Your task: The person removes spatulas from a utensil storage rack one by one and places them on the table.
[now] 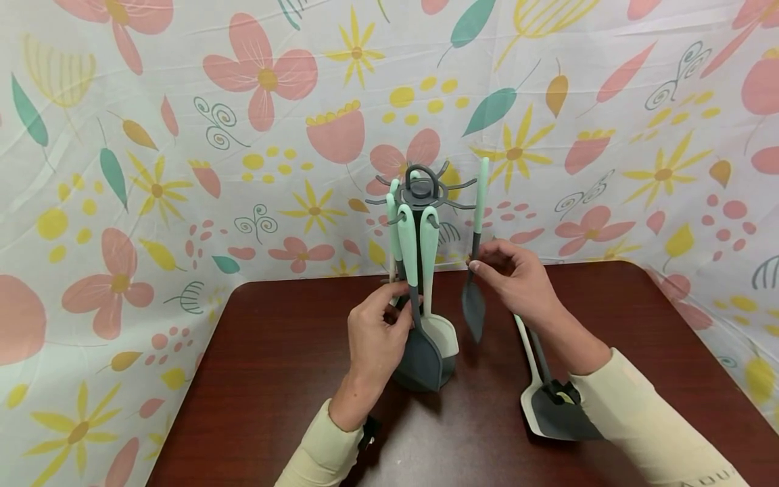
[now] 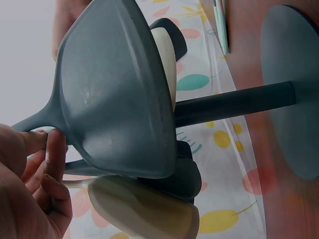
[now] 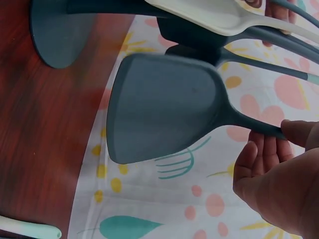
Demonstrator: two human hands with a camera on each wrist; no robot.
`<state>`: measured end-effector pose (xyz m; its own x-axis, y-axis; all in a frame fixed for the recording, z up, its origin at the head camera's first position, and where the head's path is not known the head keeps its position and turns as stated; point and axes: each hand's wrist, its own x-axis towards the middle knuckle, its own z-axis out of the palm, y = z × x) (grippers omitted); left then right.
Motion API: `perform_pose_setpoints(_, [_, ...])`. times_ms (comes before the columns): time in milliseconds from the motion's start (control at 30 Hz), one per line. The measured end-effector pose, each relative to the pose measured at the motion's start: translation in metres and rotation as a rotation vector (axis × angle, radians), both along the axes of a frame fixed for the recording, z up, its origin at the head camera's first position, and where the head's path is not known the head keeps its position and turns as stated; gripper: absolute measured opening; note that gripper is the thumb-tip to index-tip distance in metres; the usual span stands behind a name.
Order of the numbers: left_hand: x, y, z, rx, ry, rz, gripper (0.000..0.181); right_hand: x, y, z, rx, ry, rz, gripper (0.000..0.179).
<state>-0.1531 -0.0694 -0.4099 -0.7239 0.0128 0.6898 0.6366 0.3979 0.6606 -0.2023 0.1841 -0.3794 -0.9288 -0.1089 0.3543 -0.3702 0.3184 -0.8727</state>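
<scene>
In the head view, my left hand (image 1: 380, 331) pinches the neck of a dark grey spatula (image 1: 422, 355) with a mint handle, hanging at the front of a rotating utensil rack (image 1: 420, 193). The left wrist view shows its broad blade (image 2: 112, 89) close up. My right hand (image 1: 517, 281) holds a second grey spatula (image 1: 473, 311) upright by its shaft, right of the rack. Its mint handle top stands near a hook tip, and its flat blade (image 3: 167, 107) fills the middle of the right wrist view. A cream utensil (image 1: 449, 333) hangs behind the left-hand spatula.
More mint-handled utensils hang on the rack's left and back. Its round base (image 1: 447, 370) stands on the dark wooden table (image 1: 274, 406). At right on the table lie a cream utensil (image 1: 531, 409) and a grey one (image 1: 560, 421), partly under my right sleeve. A floral cloth (image 1: 182, 203) hangs behind.
</scene>
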Motion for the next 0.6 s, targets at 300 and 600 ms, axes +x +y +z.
perform_pose_setpoints(300, [-0.001, -0.001, -0.001, -0.013, 0.027, 0.011, 0.015, 0.006, 0.013, -0.001, 0.044, -0.011, -0.058, 0.021])
perform_pose_setpoints(600, [-0.001, -0.001, -0.001, -0.011, 0.03, 0.009, 0.015, 0.012, 0.025, -0.004, 0.067, -0.034, -0.079, 0.023])
